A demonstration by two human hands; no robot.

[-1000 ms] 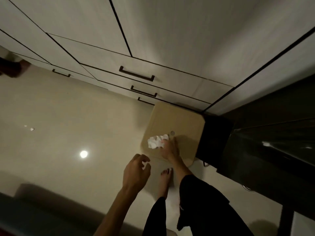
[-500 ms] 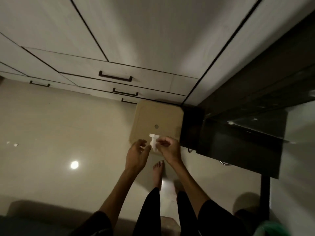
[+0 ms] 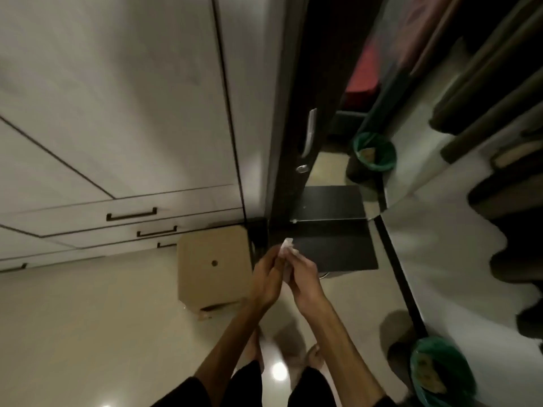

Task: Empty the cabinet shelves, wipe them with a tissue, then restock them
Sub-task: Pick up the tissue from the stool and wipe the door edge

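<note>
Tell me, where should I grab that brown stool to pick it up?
Grab the stool by the seat's two opposite side edges, coming down from above. Its top is flat and wide, with only a small center hole, so the edges give the best grip.

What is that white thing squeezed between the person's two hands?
In the head view a crumpled white tissue sits between the left hand and right hand; both pinch it, its top poking above the fingers.
</note>
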